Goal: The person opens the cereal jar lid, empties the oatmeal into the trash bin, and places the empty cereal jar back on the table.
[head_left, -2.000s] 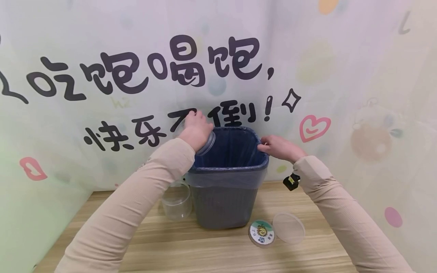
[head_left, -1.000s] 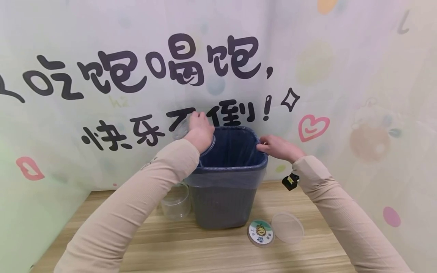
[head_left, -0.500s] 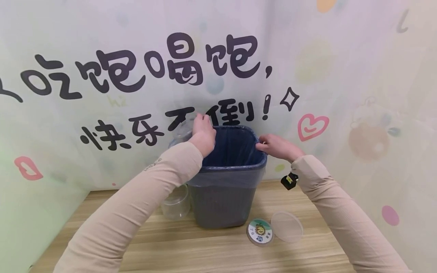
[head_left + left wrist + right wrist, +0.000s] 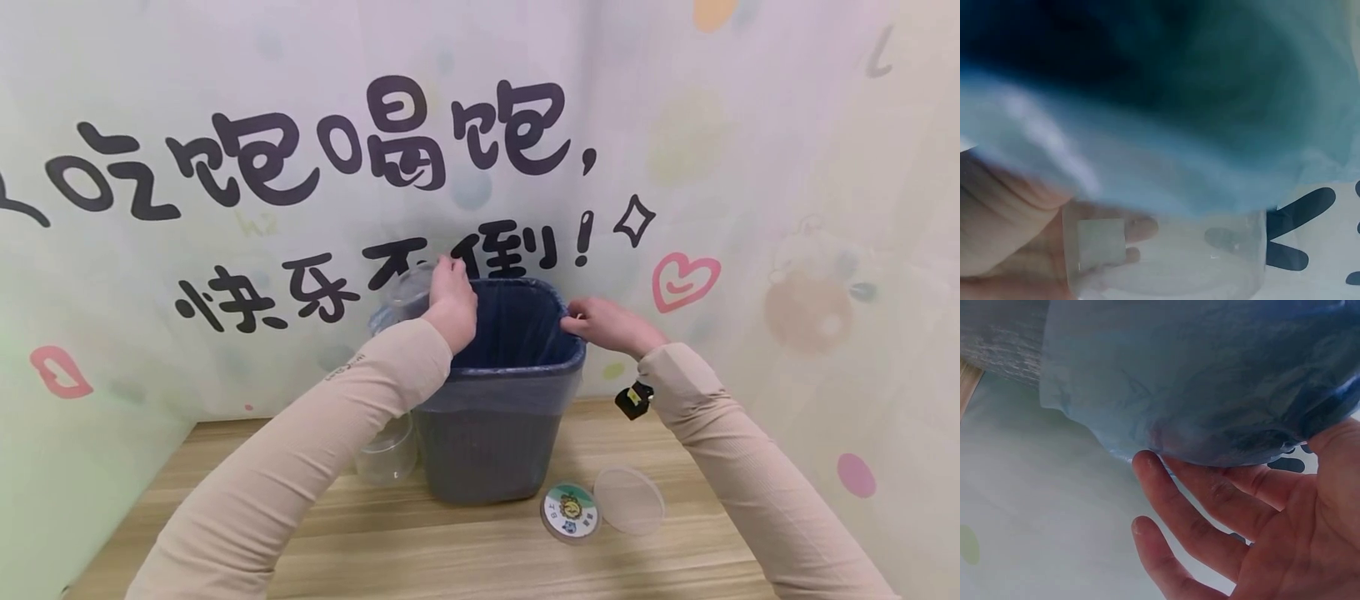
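A grey bin (image 4: 487,458) stands on the table, lined with a blue plastic bag (image 4: 502,390) folded over its rim. At the bin's left rim my left hand (image 4: 453,302) holds a clear plastic jar (image 4: 407,287), tilted. In the left wrist view, fingers (image 4: 1141,229) show through the jar's wall, and the blue bag covers the upper part. The jar's mouth is hidden in the head view. My right hand (image 4: 611,323) holds the bin's right rim through the bag. Its thumb is on top and the other fingers (image 4: 1210,487) lie underneath, against the bag.
Another clear jar (image 4: 386,458) stands left of the bin, partly behind my left sleeve. Right of the bin lie a round lid with a printed label (image 4: 570,510) and a clear lid (image 4: 630,500). A printed backdrop (image 4: 705,167) rises behind the wooden table (image 4: 450,558).
My left hand has shifted slightly right and turned with the jar, whose rim now hides behind the hand. The right hand stays on the bin's rim.
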